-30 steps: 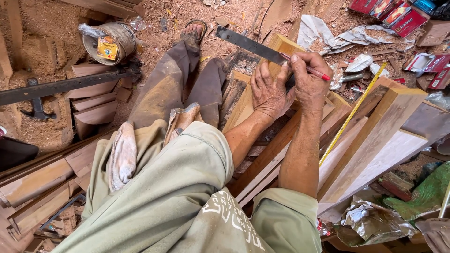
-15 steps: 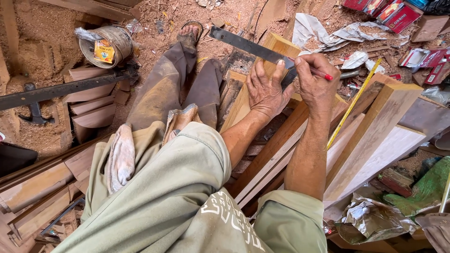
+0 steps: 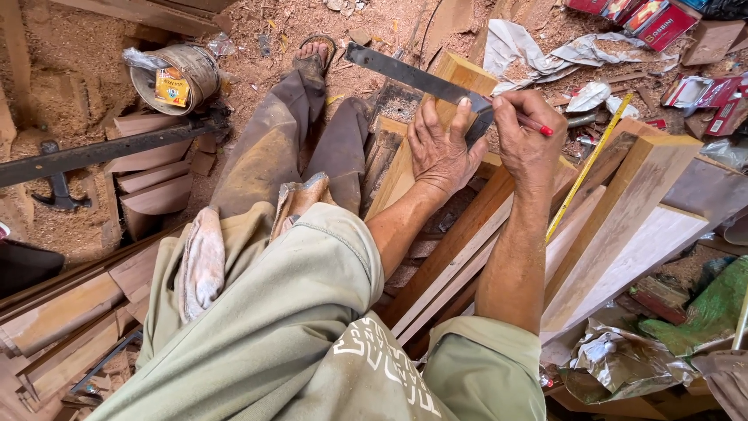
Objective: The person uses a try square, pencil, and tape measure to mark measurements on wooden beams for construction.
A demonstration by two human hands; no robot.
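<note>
My left hand (image 3: 441, 152) presses flat on a dark metal square (image 3: 405, 72) laid across a light wooden plank (image 3: 464, 76) that slopes up away from me. Just right of it, my right hand (image 3: 531, 142) grips a red pencil (image 3: 536, 126) with its tip against the square's edge on the plank. Both forearms reach forward from my green sleeves. My legs in dusty brown trousers stretch out to the left of the plank, one foot in a sandal (image 3: 319, 48).
More planks (image 3: 628, 218) lean at the right with a yellow tape measure (image 3: 586, 171) over them. A tin can (image 3: 176, 72), a long dark metal bar (image 3: 101, 150) and a hammer (image 3: 54, 189) lie at left on sawdust. Red boxes (image 3: 656, 22) and crumpled paper (image 3: 538, 48) lie beyond.
My right hand with the pencil has slid a little to the right along the square's edge. The view has shifted slightly; my left hand stays pressed on the square.
</note>
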